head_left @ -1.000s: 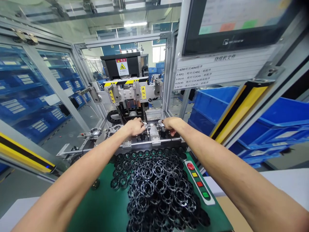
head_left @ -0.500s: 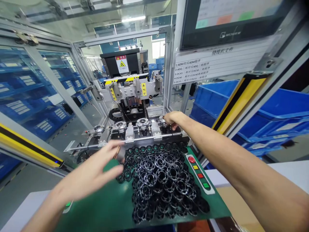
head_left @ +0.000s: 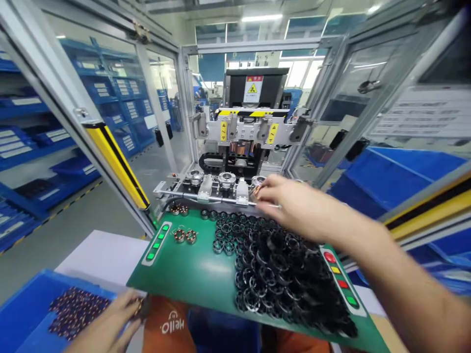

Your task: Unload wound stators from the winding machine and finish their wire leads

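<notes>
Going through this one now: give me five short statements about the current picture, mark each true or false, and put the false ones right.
1. Black rings lie crowded mainly on the right part of the green table. True.
2. The left hand is over those rings. False: it is low on the left, by the blue bin.
3. The right hand has a copper-wound piece at its fingers. True.
4. The round red button sits at the table's left edge. False: it is on the right-edge panel.
5. Two copper-wound rings lie close together near the left-edge panel. True.
</notes>
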A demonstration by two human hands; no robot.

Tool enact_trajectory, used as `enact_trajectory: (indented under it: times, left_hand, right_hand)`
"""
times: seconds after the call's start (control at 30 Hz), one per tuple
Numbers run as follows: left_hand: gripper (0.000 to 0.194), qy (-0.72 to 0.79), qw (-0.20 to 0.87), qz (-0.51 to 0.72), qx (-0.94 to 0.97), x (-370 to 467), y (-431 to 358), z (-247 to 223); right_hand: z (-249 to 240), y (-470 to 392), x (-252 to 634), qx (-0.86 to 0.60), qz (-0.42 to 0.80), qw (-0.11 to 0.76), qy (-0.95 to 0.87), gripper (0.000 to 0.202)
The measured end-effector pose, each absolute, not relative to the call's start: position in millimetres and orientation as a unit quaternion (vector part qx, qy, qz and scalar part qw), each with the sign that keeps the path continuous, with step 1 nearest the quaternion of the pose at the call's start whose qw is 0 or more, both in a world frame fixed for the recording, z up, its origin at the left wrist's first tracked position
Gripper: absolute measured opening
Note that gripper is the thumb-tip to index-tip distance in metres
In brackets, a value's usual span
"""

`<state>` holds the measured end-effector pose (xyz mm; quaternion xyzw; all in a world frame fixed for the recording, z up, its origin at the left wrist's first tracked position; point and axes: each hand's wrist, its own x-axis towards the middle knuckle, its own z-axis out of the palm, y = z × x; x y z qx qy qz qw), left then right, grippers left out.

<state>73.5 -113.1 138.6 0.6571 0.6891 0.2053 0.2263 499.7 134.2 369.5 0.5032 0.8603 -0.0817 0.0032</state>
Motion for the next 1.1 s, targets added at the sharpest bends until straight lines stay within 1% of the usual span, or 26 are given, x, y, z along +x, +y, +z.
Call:
enact_trajectory:
  times: [0.03,0.07,0.1,0.17,0.23,0.27,0.3,0.33,0.4,0.47,0.5,0.57,0.63,0.67,0.73,0.8,0.83,0.87,0.9,0.97,1.1]
  left_hand:
    - [0.048,0.686,0.217,0.175,0.672,73,-102,142]
    - [0.048,0.677,0.204,0.129,0.695,74,-88,146]
    - [0.044,0.665,0.196,0.074,0.717,77,-71,151]
    - [0.030,0.662,0.185,0.053,0.725,86,-36,160]
    - [0.020,0.668,0.171,0.034,0.724,94,-6,163]
    - [0.016,0.674,0.165,0.029,0.719,98,6,162]
    - [0.013,0.681,0.159,0.028,0.715,101,15,160]
    - [0.015,0.687,0.154,0.032,0.710,102,22,158]
    - [0.031,0.694,0.149,0.046,0.702,105,29,152]
    - [0.048,0.695,0.146,0.065,0.701,105,34,147]
    - [0.053,0.693,0.144,0.072,0.702,105,36,145]
    - [0.052,0.690,0.142,0.081,0.705,104,40,145]
    - [0.046,0.691,0.138,0.082,0.705,102,41,147]
    - [0.046,0.692,0.136,0.082,0.704,101,40,149]
    - [0.054,0.694,0.130,0.090,0.703,98,35,156]
    - [0.061,0.688,0.123,0.114,0.707,98,28,164]
    - [0.060,0.680,0.120,0.132,0.711,100,27,168]
    - [0.055,0.671,0.118,0.151,0.716,105,26,172]
    - [0.051,0.659,0.118,0.170,0.723,111,29,175]
    - [0.045,0.625,0.124,0.202,0.744,132,40,178]
    - [0.052,0.557,0.142,0.241,0.782,187,77,169]
  right_hand:
    - [352,104,477,0.435,-0.112,-0.035,0.893,0.024]
    - [331,77,454,0.385,-0.147,-0.056,0.909,0.024]
    - [308,56,430,0.358,-0.177,-0.062,0.915,0.023]
    - [263,31,384,0.357,-0.206,-0.035,0.910,0.022]
    - [226,27,347,0.395,-0.210,-0.009,0.895,0.018]
    - [211,31,332,0.421,-0.208,-0.002,0.883,0.020]
    - [200,36,321,0.447,-0.204,0.003,0.871,0.027]
    - [191,41,312,0.470,-0.202,0.006,0.859,0.033]
    - [179,52,301,0.502,-0.198,0.008,0.842,0.036]
    - [173,61,294,0.518,-0.194,0.008,0.833,0.032]
    - [171,64,290,0.523,-0.191,0.009,0.831,0.032]
    - [170,67,282,0.526,-0.184,0.013,0.830,0.039]
    - [173,69,277,0.524,-0.176,0.022,0.833,0.037]
    - [177,70,277,0.521,-0.171,0.025,0.836,0.035]
    - [190,72,287,0.520,-0.152,0.030,0.840,0.035]
    - [209,77,308,0.531,-0.120,0.031,0.838,0.043]
    - [219,81,321,0.543,-0.098,0.032,0.833,0.041]
    - [228,86,335,0.559,-0.073,0.034,0.825,0.043]
    - [235,92,348,0.576,-0.049,0.041,0.815,0.041]
    - [244,105,369,0.602,-0.011,0.060,0.796,0.042]
    - [242,118,381,0.618,0.005,0.100,0.780,0.045]
